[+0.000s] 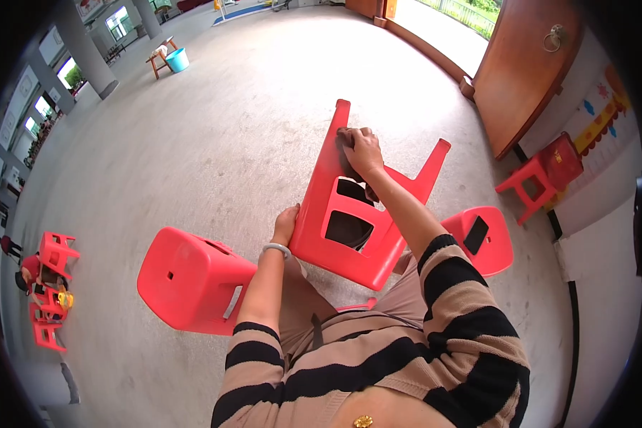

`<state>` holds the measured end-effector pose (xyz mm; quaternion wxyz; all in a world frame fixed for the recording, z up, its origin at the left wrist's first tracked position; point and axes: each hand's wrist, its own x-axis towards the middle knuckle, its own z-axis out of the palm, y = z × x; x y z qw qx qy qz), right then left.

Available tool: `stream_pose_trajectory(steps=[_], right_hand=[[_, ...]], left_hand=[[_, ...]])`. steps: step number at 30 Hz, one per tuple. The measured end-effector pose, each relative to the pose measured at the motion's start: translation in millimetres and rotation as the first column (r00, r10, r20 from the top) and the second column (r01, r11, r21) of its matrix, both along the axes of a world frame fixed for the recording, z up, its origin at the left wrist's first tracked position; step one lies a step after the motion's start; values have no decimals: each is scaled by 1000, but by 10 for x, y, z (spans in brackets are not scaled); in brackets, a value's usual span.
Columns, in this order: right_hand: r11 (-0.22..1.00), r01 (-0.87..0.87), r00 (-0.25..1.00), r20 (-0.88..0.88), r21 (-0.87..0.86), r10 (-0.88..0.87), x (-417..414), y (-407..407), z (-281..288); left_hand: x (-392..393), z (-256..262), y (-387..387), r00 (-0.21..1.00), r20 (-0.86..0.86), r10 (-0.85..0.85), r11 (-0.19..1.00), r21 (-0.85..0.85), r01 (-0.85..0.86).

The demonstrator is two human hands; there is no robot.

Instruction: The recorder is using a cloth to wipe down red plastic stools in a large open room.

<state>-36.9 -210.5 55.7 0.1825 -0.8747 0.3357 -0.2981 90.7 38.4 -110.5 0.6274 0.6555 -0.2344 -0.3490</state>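
A red plastic stool [310, 235] lies tipped over the lap, its legs pointing away from me and one side with cut-out openings facing up. My left hand [285, 223] grips the stool's left edge near the seat end; its fingers are mostly hidden behind the plastic. My right hand [365, 152] holds a dark brown cloth [348, 155] against the upper left leg, and part of the cloth hangs down towards the openings. Another red stool [179, 273] stands at the left, beside my forearm. On a further red stool [498, 241] at the right lies a black phone [476, 235].
By the right wall, a red stool [535, 184] stands near an open wooden door [524, 80]. A light blue bucket [177, 60] stands beside a wooden bench [160, 64] farther off. At the far left a person [31, 270] sits among several red stools [59, 254].
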Motion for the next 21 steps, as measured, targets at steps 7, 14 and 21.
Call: stream_pose_trajectory(steps=[7,14,21], right_hand=[[998,-19,992,-123,-56,12,146,-100,-74],[965,-142,979,-175,-219,105,222,-13,-25],[802,-387,921,-155,-454,357,-211,225,-47]], left_hand=[[-286,898,-316,897,427,-109,945,324,-39],[-591,1368,-696,783,595,-182,736,610,-293],[-664,1468,-684,818,550,-166,714,640,-285]])
